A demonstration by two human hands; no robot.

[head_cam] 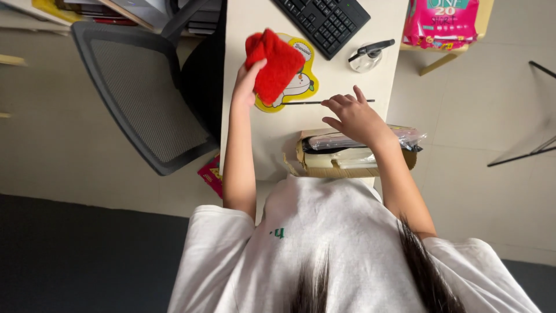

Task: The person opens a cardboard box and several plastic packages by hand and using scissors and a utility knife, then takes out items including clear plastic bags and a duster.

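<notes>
From my remote feed I see the left hand clenched on a fluffy red fabric pouch, thumb and fingers pinching its lower-left edge; pouch is lifted and tilted over a yellow-rimmed cartoon-shaped mouse pad, so it's up in the hand, not lying flat on the narrow white desk; the right hand is released, fingers half-curled and spread, holding nothing, fingertips just at a thin dark stick, maybe a pen or stylus, can't tell if they touch it; under that wrist sits an open brown cardboard box w/ clear plastic-wrapped items inside, at the desk's near edge, touching the person's white t-shirt; farther back a black keyboard and a small clear round dish w/ a black handle across it; grey mesh office chair to the left, pink printed package on a side table at right. Risks as I judge them: grip on the pouch is only at one edge, so it could slip and flop onto the pad; right fingers could nudge the thin stick and roll it off the desk; the forearm could catch the box, which sits at the desk edge, and tip it.
</notes>
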